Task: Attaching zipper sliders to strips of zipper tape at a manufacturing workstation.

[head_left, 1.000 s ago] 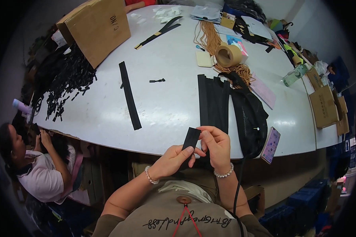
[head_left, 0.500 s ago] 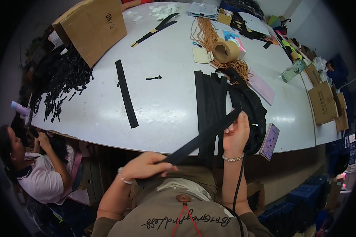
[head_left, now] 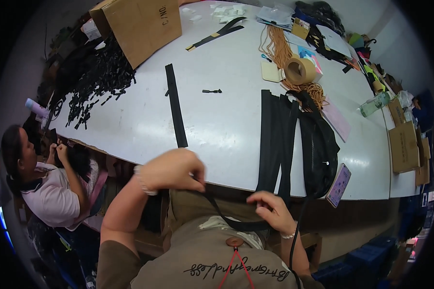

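Below the near table edge, both hands work one long black webbing strap (head_left: pixel 236 222) over the lap. Left hand (head_left: pixel 171 169) is fisted, grip closed around one end of the strap just under the rim of the white oval table (head_left: pixel 222 130). Right hand (head_left: pixel 270 209) sits lower and to the right, fingers pinched on the same strap; the strap sags in a shallow loop between the two grips, against the tan shirt.

Directly above the right grip, a bundle of flat black straps (head_left: pixel 275 139) lies on the table and hangs over its edge. Right of that, a black fabric bag (head_left: pixel 320 144), then a phone with a purple patterned back (head_left: pixel 339 185) at the rim.

Above the left grip, a single black strip (head_left: pixel 175 111) lies flat on the table. Farther up: small black clip (head_left: pixel 212 91), roll of brown tape (head_left: pixel 300 71), orange cord (head_left: pixel 277 45), brown cardboard box (head_left: pixel 140 24), heap of black buckles (head_left: pixel 99 82).

Far left of the left grip, another person in a pink-white top (head_left: pixel 50 197) sits below table level.
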Available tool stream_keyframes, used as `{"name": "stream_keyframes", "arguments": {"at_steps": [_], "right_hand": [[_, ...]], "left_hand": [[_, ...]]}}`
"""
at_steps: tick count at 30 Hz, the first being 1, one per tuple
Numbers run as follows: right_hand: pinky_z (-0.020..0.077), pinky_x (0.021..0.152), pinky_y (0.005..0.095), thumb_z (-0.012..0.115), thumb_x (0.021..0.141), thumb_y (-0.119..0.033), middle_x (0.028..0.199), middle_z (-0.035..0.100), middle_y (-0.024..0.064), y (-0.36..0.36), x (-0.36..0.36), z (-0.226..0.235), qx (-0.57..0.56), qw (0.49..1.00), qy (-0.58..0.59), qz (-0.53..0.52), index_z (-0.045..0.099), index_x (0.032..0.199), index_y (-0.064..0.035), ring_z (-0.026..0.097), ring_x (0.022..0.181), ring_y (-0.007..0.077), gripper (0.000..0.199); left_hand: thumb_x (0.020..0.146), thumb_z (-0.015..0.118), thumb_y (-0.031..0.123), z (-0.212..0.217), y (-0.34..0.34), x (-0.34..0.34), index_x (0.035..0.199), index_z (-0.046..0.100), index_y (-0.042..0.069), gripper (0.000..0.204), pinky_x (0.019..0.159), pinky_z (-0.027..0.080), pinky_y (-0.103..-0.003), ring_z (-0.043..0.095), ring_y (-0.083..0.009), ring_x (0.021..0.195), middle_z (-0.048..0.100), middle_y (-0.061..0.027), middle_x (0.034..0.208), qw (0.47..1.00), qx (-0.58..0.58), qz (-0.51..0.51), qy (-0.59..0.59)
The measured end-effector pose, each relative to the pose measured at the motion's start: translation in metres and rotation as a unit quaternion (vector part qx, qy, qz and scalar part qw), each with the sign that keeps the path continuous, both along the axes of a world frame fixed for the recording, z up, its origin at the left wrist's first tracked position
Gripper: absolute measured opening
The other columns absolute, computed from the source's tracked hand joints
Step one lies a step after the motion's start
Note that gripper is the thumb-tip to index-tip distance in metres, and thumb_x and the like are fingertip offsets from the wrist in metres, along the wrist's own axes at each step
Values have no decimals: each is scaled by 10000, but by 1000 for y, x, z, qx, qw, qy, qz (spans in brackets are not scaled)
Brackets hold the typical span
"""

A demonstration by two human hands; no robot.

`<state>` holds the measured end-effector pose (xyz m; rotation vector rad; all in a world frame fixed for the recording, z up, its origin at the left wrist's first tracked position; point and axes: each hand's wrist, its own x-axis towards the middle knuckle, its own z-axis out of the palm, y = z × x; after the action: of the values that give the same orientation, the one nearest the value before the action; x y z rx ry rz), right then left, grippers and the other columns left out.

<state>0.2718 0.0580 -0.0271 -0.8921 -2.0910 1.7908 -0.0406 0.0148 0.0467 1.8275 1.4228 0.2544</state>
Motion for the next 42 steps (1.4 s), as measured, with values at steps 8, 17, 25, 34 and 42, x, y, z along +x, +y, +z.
{"name": "stream_keyframes", "arguments": {"at_steps": [8,17,25,34,42], "right_hand": [[460,615,212,518,927,-175,697,614,43,-15,-61,-13,-135,989,58,-26,625,948,37,561,653,60,238],[452,594,218,457,961,-191,705,605,46,-19,-64,-18,-251,939,197,-124,623,921,55,542,629,84,299],[447,724,231,461,930,-145,893,598,38,-11,-64,-14,-56,960,186,-201,544,1053,21,550,810,87,223],[378,517,208,454,952,-191,611,484,-8,26,-57,7,-26,978,160,-133,523,791,-4,448,559,50,256],[303,475,221,497,911,-98,574,421,-36,19,-57,2,-36,988,116,-93,500,690,0,354,548,33,243]], "left_hand": [[794,644,150,-5,50,56,935,672,11,200,618,438,-219,531,-57,677,631,-4,769,955,-31,111,-274],[839,656,146,-64,10,80,909,650,-25,185,585,401,-200,468,-25,671,590,22,734,847,21,297,-441],[841,629,79,-52,7,84,790,638,-8,101,532,347,-177,436,-11,617,562,48,677,811,-47,335,-478],[832,622,116,-60,0,88,810,642,6,114,484,323,-180,386,4,539,503,73,610,866,-25,312,-390],[922,526,193,-68,-3,94,755,528,29,235,512,311,-194,344,-20,579,403,75,613,871,-42,236,-428]]}}
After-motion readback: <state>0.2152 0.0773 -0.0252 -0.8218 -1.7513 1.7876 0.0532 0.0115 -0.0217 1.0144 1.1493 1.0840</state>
